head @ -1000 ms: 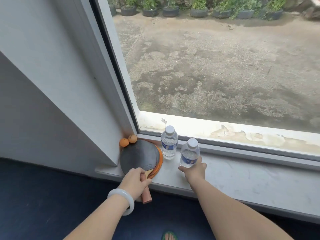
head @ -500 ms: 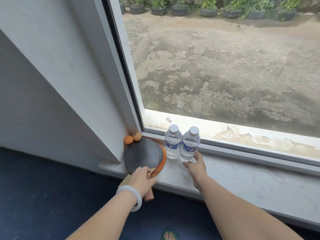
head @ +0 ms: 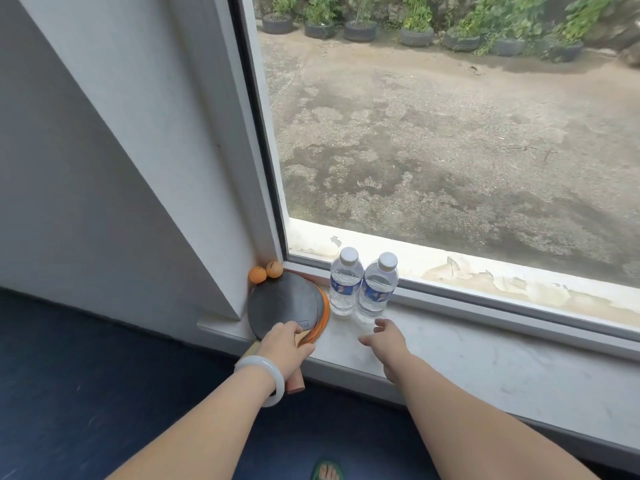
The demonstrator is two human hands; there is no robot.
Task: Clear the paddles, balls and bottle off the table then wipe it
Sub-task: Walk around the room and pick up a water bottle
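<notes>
Two stacked paddles point(head: 284, 303), black rubber on top and orange beneath, lie on the white window sill point(head: 485, 351) in its left corner. My left hand point(head: 285, 344), with a pale bangle on the wrist, grips their handles at the sill's edge. Two orange balls point(head: 266, 271) sit in the corner behind the paddles. Two clear water bottles stand side by side, touching: the left bottle point(head: 343, 287) next to the paddles, the right bottle point(head: 375, 292) beside it. My right hand point(head: 386, 337) hovers just in front of the right bottle, fingers apart, holding nothing.
The window glass and its frame point(head: 485, 296) rise right behind the bottles. A white wall point(head: 114, 161) closes the left side. Dark blue floor point(head: 86, 393) lies below the sill, and a foot in a green sandal point(head: 327, 471) shows at the bottom.
My right hand slid the right bottle left against the other bottle, then let go and drew back. My left hand stayed on the paddle handles.
</notes>
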